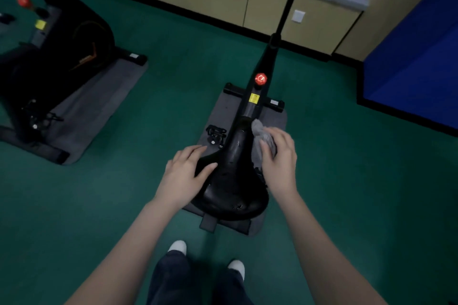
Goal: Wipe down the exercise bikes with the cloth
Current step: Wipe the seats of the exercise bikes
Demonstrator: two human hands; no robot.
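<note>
Grey cloth (263, 134) bunched against the right flank of the black saddle (233, 176), gripped by the right hand (280, 156) with fingers curled over it, one end poking out toward the far side. Left hand (187, 171) flat on the saddle's left edge, fingers nearly straight and spread, holding nothing. Saddle directly between the two hands, part of the near exercise bike (260, 91) standing on a grey mat (277, 119). Red knob (260, 79) on the frame beyond the saddle. Second bike (57, 52) far left on its own mat. Green floor (347, 181) all around.
</note>
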